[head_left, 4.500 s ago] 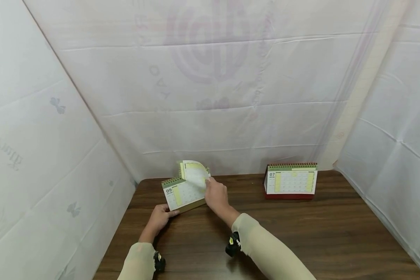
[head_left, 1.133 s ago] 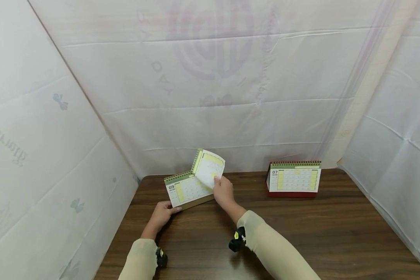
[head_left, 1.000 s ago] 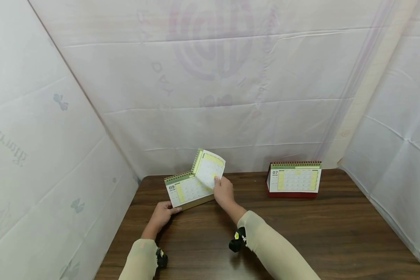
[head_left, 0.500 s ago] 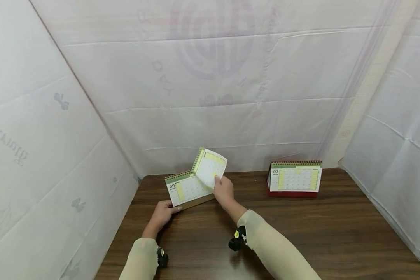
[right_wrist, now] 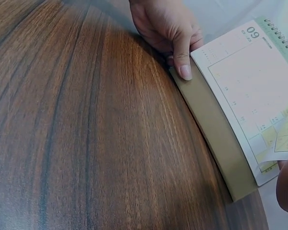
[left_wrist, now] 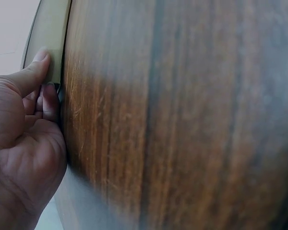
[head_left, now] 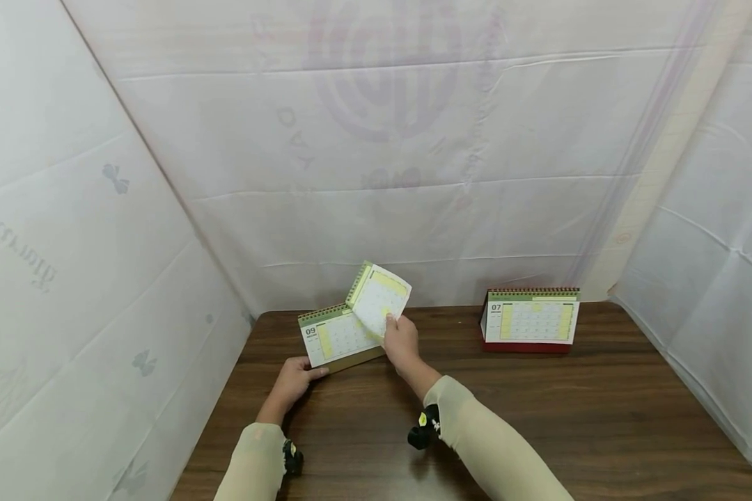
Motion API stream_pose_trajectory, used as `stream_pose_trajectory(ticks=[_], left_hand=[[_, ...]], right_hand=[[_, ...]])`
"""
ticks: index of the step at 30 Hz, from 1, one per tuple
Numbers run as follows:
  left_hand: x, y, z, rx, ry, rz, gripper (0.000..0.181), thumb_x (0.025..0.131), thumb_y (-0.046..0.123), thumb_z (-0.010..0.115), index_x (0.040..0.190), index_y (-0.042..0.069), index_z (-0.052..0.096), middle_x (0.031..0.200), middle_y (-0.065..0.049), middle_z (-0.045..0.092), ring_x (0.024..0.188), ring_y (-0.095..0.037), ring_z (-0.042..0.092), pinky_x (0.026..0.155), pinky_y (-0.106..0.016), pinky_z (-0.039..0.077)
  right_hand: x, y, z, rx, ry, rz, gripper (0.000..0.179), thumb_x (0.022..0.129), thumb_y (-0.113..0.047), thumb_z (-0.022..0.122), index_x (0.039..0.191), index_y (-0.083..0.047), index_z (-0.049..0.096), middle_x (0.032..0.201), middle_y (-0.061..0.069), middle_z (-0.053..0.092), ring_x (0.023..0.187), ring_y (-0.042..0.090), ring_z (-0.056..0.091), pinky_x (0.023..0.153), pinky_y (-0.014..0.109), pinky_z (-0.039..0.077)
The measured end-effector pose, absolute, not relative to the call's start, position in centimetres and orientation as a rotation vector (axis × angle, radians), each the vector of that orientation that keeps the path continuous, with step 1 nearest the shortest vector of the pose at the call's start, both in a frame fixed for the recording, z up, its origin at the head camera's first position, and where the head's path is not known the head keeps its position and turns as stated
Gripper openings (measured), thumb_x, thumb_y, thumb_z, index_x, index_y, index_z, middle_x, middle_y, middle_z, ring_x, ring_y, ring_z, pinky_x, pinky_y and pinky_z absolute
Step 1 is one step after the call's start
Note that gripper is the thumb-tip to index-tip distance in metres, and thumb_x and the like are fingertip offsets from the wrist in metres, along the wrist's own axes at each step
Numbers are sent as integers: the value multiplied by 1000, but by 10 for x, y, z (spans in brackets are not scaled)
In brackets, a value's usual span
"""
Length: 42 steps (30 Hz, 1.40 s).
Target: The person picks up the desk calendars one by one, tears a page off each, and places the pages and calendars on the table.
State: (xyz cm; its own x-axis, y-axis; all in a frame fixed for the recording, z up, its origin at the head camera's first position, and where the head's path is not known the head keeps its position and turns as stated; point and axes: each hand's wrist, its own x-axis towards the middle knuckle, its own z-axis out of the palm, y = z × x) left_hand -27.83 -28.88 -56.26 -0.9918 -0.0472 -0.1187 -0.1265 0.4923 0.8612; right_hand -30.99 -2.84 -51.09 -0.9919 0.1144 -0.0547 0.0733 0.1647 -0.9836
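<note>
Gold-based calendar (head_left: 335,344) stands askew on the far left part of the dark wood table (head_left: 351,438), its front sheet reading 09. From the left: white sheeting (head_left: 69,229) with faint print rises beside the table, then comes the left hand (head_left: 292,380), its thumb pressed on the front of the gold base at the lower left corner, fingers curled in behind, so the corner is pinched. Next, a loose-angled page (head_left: 382,298) with a green edge strip slants up over the calendar's right end; whether it is joined to the spiral cannot be told. The right hand (head_left: 402,342) has closed fingers, pinching that page's lower edge. Well apart to the right, upright, sits a red-based calendar (head_left: 530,322) showing 07
</note>
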Motion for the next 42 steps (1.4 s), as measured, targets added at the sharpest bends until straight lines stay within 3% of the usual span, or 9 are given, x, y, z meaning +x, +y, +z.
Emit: stream_pose_trajectory(ticks=[6, 18, 34, 42], left_hand=[[-278, -288, -562, -138, 2646, 1540, 25, 94, 18, 82, 113, 2, 82, 113, -13, 83, 96, -9, 70, 85, -25, 53], [-275, -291, -564, -179, 2623, 1541, 25, 95, 18, 81, 115, 2, 82, 113, -13, 83, 92, -7, 67, 81, -21, 51], [-277, -289, -563, -150, 2623, 1560, 23, 95, 17, 81, 113, 2, 82, 111, -13, 83, 91, -9, 67, 81, -24, 52], [-277, -288, -563, -156, 2620, 1555, 23, 96, 17, 81, 114, 3, 82, 112, -13, 83, 91, -10, 68, 82, -26, 52]], right_hand=[[-311, -29, -512, -202, -2350, 2050, 44, 116, -33, 42, 136, -2, 65, 122, 15, 74, 100, 21, 68, 75, 27, 52], [-303, -37, -514, -278, -2309, 2086, 41, 115, -31, 45, 133, 0, 66, 119, 15, 72, 87, 19, 59, 70, 28, 48], [-308, -36, -520, -317, -2106, 2286, 40, 116, -29, 45, 138, -2, 65, 130, 18, 72, 111, 21, 71, 86, 31, 59], [-307, -36, -518, -346, -2069, 2351, 41, 115, -29, 45, 136, 0, 66, 129, 18, 71, 108, 19, 67, 89, 30, 57]])
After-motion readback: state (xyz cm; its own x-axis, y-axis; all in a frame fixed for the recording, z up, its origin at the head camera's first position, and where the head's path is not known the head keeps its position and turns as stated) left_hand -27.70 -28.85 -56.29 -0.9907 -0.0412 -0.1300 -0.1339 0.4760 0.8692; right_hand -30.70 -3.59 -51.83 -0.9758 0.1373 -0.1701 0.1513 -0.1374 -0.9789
